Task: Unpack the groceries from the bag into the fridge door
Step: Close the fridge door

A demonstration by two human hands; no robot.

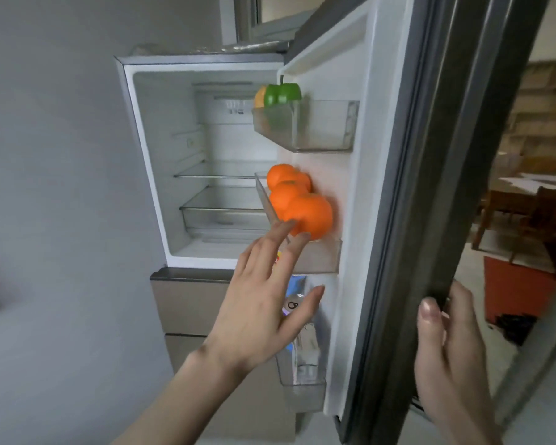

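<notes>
A: Middle door shelf (321, 256) — oranges (305, 213), heaped. Left hand (257, 303) spread, fingertips touching the nearest. Right hand (446, 342) gripping the door edge (408, 252).

B: Risk — a nudge could roll one over the rim.

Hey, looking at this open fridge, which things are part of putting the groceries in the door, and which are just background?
Part of the job: oranges, green pepper, middle door bin, left hand, right hand gripping the fridge door.

Just around: wooden chair, red box, empty glass shelves.
</notes>
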